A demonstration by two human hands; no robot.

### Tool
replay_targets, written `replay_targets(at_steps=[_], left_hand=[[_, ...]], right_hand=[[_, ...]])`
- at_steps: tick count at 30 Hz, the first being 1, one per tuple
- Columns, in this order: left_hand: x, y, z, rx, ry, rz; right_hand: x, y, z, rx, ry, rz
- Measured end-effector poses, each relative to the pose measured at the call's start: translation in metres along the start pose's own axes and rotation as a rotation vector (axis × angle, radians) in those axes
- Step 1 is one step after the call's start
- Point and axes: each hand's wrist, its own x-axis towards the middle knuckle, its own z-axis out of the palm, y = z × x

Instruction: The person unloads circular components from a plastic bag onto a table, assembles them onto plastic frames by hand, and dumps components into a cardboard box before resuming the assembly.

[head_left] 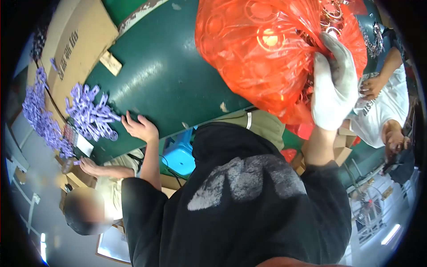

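My right hand [334, 84], in a white glove, is closed on the gathered neck of a red plastic bag [249, 49]. Round, ring-like pieces show through the translucent film, and shiny metal-looking rings [332, 15] are visible near the bag's mouth. My left hand [141, 128] is bare, with its fingers apart at the edge of the green table [178, 84]. Close to its fingertips lies a pile of small purple pieces [91, 111]; their exact kind I cannot make out. Nothing shows in the left hand.
A cardboard box [82, 42] stands at the left, with more purple pieces [40, 111] beyond it. A blue stool [181, 153] is below the table edge. Co-workers sit at the left [111, 196] and right [387, 102]. Metal parts [376, 40] lie at the far right.
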Motion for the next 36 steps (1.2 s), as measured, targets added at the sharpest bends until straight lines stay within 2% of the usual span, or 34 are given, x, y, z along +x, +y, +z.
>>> replay_targets(at_steps=[2,3,7,9,12,16,18,19,20,25,26,28,31,33,34,35,36], left_hand=[[0.001,0.001,-0.002,0.026,-0.002,0.036],[0.004,-0.007,-0.001,-0.014,0.005,0.121],[0.004,-0.016,-0.001,0.004,0.001,0.169],[0.002,-0.018,-0.001,-0.011,-0.023,0.128],[0.002,-0.024,0.003,-0.057,-0.021,0.127],[0.0,-0.023,-0.004,-0.155,-0.068,0.199],[-0.002,-0.02,-0.006,-0.271,-0.081,0.201],[-0.003,-0.019,-0.008,-0.299,-0.084,0.209],[-0.003,-0.018,-0.011,-0.319,-0.089,0.22],[-0.005,-0.017,-0.011,-0.45,-0.095,0.242],[-0.006,-0.012,-0.014,-0.467,-0.089,0.244],[-0.006,-0.004,-0.025,-0.682,-0.17,0.177],[-0.008,-0.003,-0.022,-0.974,-0.1,0.292],[-0.001,0.011,-0.02,-1.081,0.033,0.616],[0.01,0.032,-0.035,-1.105,0.074,0.77],[0.026,0.059,-0.058,-1.128,0.075,0.948],[0.046,0.093,-0.087,-1.144,0.08,1.127]], right_hand=[[-0.003,0.0,0.003,-0.012,0.054,-0.028],[-0.006,0.0,0.006,-0.001,0.1,-0.049],[-0.01,0.003,0.0,-0.031,0.396,-0.169],[-0.014,0.007,0.0,-0.133,0.458,-0.144],[-0.028,0.019,0.007,-0.411,0.383,0.08],[-0.024,0.047,0.004,-0.638,0.503,-0.211],[-0.023,0.025,-0.018,-0.728,0.244,-0.193],[-0.027,0.019,-0.007,-0.774,0.371,-0.232],[-0.019,0.023,-0.009,-0.784,0.353,-0.22],[-0.008,0.037,-0.012,-0.637,0.42,-0.414],[-0.003,0.034,-0.009,-0.345,0.425,-0.247],[-0.006,0.03,-0.007,-0.263,0.445,-0.243],[-0.006,0.0,0.012,-0.152,0.501,-0.312],[-0.017,-0.028,0.029,-0.02,0.478,-0.257],[-0.021,-0.038,0.039,0.092,0.45,-0.23],[-0.026,-0.044,0.05,0.106,0.455,-0.331],[-0.034,-0.058,0.06,0.094,0.43,-0.306]])
